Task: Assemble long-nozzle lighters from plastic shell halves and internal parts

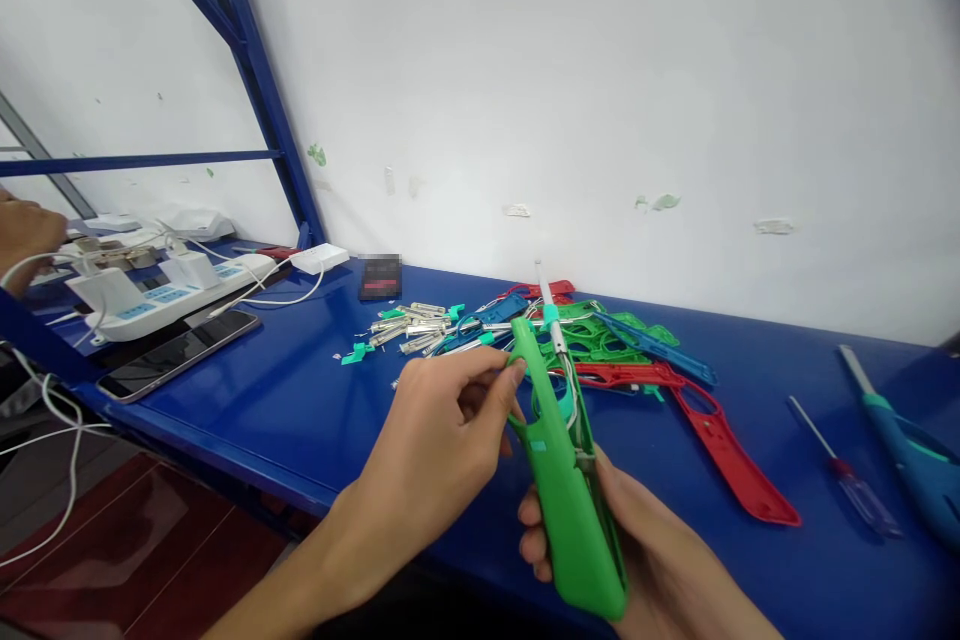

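- I'm looking in from far off at a blue table [285, 410] by a scuffed white wall [600, 70].
- The left hand [442, 420] pinches the near edge of the green lighter [559, 510], held up over the table.
- The right hand [660, 545] curls around its handle (a snug hug).
- A dark rectangle [381, 278] is too blurry to read.

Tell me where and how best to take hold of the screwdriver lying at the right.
Best take the screwdriver by its purple handle, coming down from above on the near side. It appears to lie flat, with the thick handle toward the viewer and the thin metal shaft pointing away. Avoid coming from the right, where the blue tool lies close.
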Tool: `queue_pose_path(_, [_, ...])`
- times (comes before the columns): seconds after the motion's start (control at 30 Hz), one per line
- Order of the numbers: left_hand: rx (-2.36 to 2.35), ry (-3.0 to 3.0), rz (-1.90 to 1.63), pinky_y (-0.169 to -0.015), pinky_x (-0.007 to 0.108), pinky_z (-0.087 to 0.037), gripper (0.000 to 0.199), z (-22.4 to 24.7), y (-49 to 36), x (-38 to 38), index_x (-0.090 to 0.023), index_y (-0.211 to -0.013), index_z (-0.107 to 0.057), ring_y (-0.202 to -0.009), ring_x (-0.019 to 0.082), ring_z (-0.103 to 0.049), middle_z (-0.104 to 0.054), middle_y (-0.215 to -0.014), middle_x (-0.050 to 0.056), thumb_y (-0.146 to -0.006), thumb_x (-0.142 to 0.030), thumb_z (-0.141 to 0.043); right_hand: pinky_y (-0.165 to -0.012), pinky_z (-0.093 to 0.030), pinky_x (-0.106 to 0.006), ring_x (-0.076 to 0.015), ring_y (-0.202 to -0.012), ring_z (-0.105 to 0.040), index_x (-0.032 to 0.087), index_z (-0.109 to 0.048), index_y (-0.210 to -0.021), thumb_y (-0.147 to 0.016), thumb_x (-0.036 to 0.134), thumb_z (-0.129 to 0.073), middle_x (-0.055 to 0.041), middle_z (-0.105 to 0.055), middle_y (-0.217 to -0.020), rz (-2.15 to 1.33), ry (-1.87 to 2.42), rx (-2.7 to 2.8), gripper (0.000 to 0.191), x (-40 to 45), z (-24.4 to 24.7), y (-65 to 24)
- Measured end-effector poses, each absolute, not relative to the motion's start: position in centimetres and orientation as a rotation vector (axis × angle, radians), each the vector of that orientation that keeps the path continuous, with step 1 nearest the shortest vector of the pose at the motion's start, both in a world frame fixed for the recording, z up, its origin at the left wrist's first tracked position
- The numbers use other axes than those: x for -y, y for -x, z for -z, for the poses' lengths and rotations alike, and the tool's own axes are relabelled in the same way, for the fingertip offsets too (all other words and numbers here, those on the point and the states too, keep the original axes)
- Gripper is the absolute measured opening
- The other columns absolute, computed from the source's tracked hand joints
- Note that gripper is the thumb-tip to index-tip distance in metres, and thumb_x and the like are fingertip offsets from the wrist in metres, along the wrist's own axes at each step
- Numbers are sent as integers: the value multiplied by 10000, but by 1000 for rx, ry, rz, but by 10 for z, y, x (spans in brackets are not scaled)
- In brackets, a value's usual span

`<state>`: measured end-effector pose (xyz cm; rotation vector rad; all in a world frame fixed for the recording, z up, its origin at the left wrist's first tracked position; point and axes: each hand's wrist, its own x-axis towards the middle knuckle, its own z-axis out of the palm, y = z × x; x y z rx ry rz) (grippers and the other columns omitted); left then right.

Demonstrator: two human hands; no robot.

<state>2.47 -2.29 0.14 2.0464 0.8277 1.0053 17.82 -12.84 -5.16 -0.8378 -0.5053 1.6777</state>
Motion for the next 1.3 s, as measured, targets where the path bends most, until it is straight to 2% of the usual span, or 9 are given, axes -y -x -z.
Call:
queue_pose_path(0.17, [-744, -1877, -1092, -443, 146, -469, 292, -7, -24, 24, -167, -737, -637, -482, 73, -626, -649, -644, -38, -1011, -247, -576, -858, -600, -419, -257, -866, -768, 198, -764, -1152, -842, 571, -827, -97, -811, -980, -1631, 864, 435, 490, 130, 53, -177])
queue_pose_path(0.33, [-702, -1798, -1188, -427, 94, -453, 286, -13, -22, 25, -164, -739, -649, -457, 47, -601, -616, -576, -58, -1013, -230, -600, -849, -585, -376, -217, -880, -729, 210, -777, -1135, -783, 555, -882, -61, -790, -991, -1571, 846, 384, 505, 129, 57, -177])
queue_pose_path(0.43, [-708, -1764, -1206, -418, 103, -466, 230, -15, -20, 24, -158, -847, -736, -443, 49, -589, -636, -590, -53, -1018, -246, -609, -817, -565, -361, -227, -882, -711, 200, -787, -1120, -744, 610, -887, -63, -772, -911, -1577, 825, 436, 565, 127, 59, -178])
queue_pose_path(0.53, [-723, -1739, -1230, -417, 139, -488, 206, -16, -18, 22, -163, -975, -784, -463, 70, -600, -668, -644, -37, -1016, -298, -634, -822, -552, -356, -226, -875, -704, 202, -784, -1152, -793, 614, -850, -70, -769, -886, -1576, 822, 466, 550, 127, 57, -176])
queue_pose_path(0.63, [-756, -1716, -1222, -440, 154, -498, 229, -18, -15, 19, -164, -893, -781, -487, 81, -618, -672, -646, -29, -999, -340, -680, -840, -550, -343, -212, -880, -702, 214, -784, -1169, -850, 561, -822, -72, -776, -935, -1551, 876, 450, 473, 131, 53, -175])
queue_pose_path(0.77, [-770, -1709, -1174, -483, 134, -479, 296, -21, -12, 13, -158, -778, -746, -503, 54, -631, -697, -679, -25, -1011, -328, -682, -793, -557, -323, -193, -819, -693, 223, -787, -1167, -888, 571, -776, -60, -760, -891, -1563, 877, 458, 446, 134, 50, -174])
queue_pose_path(0.87, [-768, -1701, -1121, -499, 128, -485, 239, -20, -11, 8, -169, -921, -775, -515, 49, -624, -716, -721, -28, -1005, -379, -697, -780, -558, -310, -182, -800, -694, 226, -790, -1159, -892, 583, -766, -54, -757, -876, -1576, 848, 469, 446, 134, 52, -174])
queue_pose_path(1.03, [-739, -1654, -1054, -480, 136, -492, 292, -15, -12, 2, -192, -1139, -743, -521, 65, -642, -766, -806, -12, -987, -440, -716, -713, -541, -315, -193, -757, -668, 225, -790, -1133, -844, 630, -791, -55, -739, -821, -1568, 895, 507, 498, 131, 55, -174])
queue_pose_path(1.3, [-730, -1600, -954, -462, 157, -483, 279, -13, -12, -8, -189, -1135, -713, -534, 96, -695, -790, -854, 13, -984, -424, -720, -669, -528, -297, -178, -706, -651, 227, -781, -1114, -827, 633, -804, -45, -722, -791, -1580, 893, 506, 498, 130, 54, -173])
